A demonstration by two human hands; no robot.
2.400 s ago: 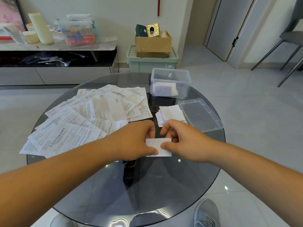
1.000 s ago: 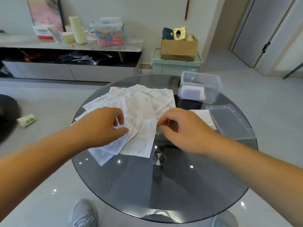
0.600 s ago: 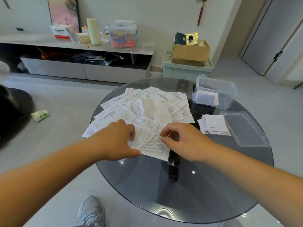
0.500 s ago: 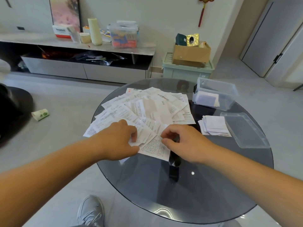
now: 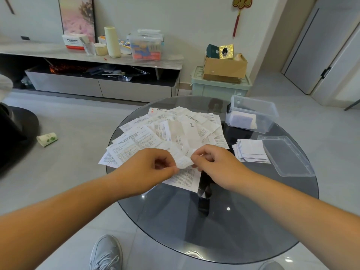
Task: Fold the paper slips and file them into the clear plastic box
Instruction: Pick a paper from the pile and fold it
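Both hands are lifting one slip (image 5: 184, 162) off the near edge of the pile (image 5: 165, 131); half a second ago they were down on it. Thumb and forefinger of left hand (image 5: 148, 168) and right hand (image 5: 214, 164) are pinching an end each, long axis running left-right between them. Target clear plastic box (image 5: 269, 118) is sitting far-right, nearer the right hand. Slip print unreadable; shelf carton (image 5: 73, 41) is reading "Panasonic".

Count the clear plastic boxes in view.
2: an open clear plastic box on the round glass table, far right, and a lidded clear plastic box on the grey shelf behind.
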